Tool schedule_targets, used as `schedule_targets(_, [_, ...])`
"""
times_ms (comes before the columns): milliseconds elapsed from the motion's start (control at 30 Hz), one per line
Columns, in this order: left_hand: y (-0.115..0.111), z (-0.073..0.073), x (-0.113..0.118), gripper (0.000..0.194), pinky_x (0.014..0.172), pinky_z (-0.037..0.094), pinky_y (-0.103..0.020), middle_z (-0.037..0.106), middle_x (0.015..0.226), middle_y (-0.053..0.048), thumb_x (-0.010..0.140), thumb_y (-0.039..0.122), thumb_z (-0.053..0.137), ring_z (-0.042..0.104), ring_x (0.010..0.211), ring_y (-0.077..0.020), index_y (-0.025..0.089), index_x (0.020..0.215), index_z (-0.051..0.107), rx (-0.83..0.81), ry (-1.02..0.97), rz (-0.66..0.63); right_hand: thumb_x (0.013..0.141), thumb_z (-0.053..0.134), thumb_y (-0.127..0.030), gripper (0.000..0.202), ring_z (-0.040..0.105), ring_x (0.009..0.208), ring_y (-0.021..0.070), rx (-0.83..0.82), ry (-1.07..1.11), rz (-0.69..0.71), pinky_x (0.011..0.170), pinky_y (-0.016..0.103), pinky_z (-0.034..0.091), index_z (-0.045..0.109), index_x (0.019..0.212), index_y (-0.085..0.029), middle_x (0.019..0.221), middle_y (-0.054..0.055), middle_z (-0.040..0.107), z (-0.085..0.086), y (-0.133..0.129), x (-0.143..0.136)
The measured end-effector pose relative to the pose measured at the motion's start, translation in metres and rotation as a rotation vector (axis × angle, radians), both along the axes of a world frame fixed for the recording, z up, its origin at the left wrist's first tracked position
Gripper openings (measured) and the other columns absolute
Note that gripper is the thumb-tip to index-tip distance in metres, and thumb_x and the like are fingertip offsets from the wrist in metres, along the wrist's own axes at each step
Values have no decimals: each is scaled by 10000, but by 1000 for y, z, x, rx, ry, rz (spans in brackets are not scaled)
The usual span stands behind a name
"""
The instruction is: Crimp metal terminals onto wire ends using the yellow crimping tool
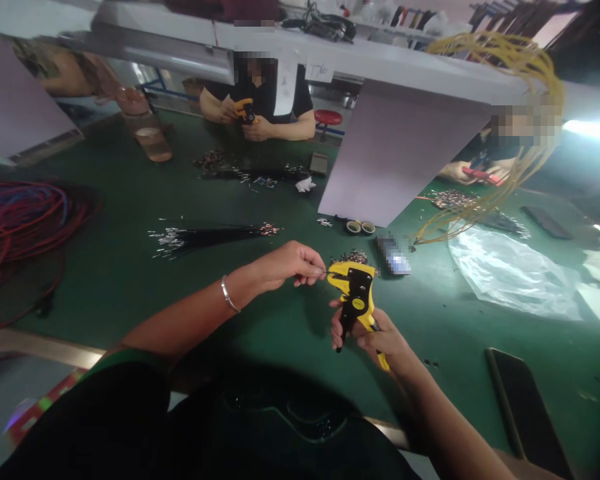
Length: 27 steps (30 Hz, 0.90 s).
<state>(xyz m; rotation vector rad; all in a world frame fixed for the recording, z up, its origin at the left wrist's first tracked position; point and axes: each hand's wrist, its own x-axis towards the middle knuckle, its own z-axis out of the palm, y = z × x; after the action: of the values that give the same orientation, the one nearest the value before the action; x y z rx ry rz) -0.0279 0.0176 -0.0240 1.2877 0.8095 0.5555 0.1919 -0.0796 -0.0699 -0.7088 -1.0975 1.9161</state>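
My right hand (375, 333) is wrapped round the handles of a yellow and black wire stripper (359, 293), its jaws pointing up and to the left. Just left of those jaws, my left hand (303, 263) pinches a thin dark wire (326, 272), whose end reaches the jaws. Most of this wire is hidden by the fingers. Behind the tool lies a small heap of terminal-tipped wire ends (353, 257), partly covered by it. A bundle of black wires (215, 233) rests to the left, with silvery tips at one end and coppery tips at the other.
A smartphone (527, 407) lies at the right front. Red and blue cable coils (20, 227) are at the left. Tape rolls (361, 227), a plastic bag (510, 273) and yellow wires (535, 60) are around a white divider (400, 147). Co-workers sit opposite, one holding a yellow tool (245, 110).
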Motion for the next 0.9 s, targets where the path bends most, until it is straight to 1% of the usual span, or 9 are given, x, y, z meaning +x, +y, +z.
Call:
schedule_targets(100, [0, -1, 0, 62, 432, 300, -216, 566, 522, -8, 687, 202, 664, 459, 458, -77, 148, 677, 693, -1, 4, 1, 572, 599, -99, 552, 590, 657, 199, -6, 19, 5, 636, 390, 479, 595, 1120, -166, 780, 36, 628, 0, -1, -1])
schedule_targets(200, [0, -2, 1, 62, 428, 293, -217, 566, 521, -8, 685, 202, 667, 451, 451, -75, 147, 679, 693, -8, -5, -15, 588, 614, -108, 547, 584, 643, 196, -7, 17, 4, 616, 383, 482, 594, 1132, -168, 772, 35, 623, 0, -1, -1])
schedule_targets(333, [0, -1, 1, 54, 425, 283, -213, 564, 515, -3, 673, 195, 663, 437, 445, -69, 147, 665, 686, -17, 5, -5, 605, 630, -107, 537, 580, 638, 189, -8, 28, 10, 602, 373, 483, 591, 1138, -159, 766, 35, 620, -1, -1, 0])
schedule_targets(533, [1, -1, 0, 64, 420, 282, -196, 560, 516, 4, 676, 187, 653, 439, 451, -62, 133, 689, 685, 3, 26, -26, 651, 693, -148, 501, 572, 625, 172, 4, 41, 11, 586, 361, 489, 590, 1140, -146, 760, 32, 612, -2, -3, 0])
schedule_targets(900, [0, 4, 1, 63, 417, 274, -191, 558, 498, 17, 653, 162, 633, 434, 430, -51, 117, 673, 673, 4, 66, -31, 683, 716, -153, 438, 541, 560, 138, -8, 68, -6, 497, 307, 475, 598, 1104, -131, 730, 20, 598, 0, -6, -3])
